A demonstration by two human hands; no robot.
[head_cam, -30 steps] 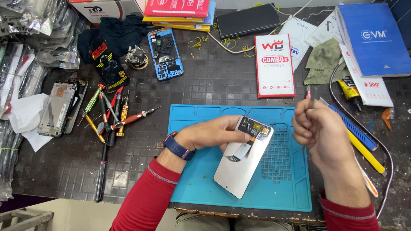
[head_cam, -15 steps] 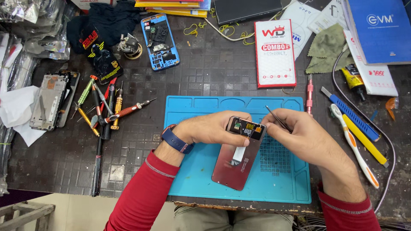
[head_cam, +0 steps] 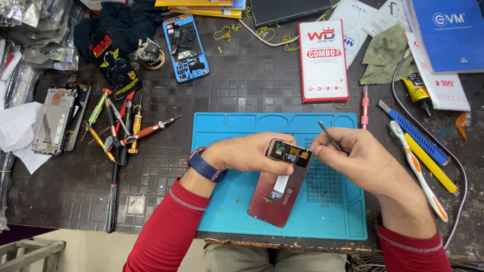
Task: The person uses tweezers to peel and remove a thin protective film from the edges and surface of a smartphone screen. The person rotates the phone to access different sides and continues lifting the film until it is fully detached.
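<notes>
Head view: the left hand (head_cam: pixel 247 153) is gripping a phone screen (head_cam: pixel 280 186) by its top edge, tilting it off the blue mat (head_cam: pixel 227 201) to steady it. The right hand (head_cam: pixel 360 158) is pinching tweezers (head_cam: pixel 330 136), tips meeting the screen's connector end.

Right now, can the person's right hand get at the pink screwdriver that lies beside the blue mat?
Probably yes. The pink screwdriver lies uncovered just past the blue mat's far right corner, with nothing between. But the right hand holds tweezers at the phone screen, so it should free itself first.
</notes>
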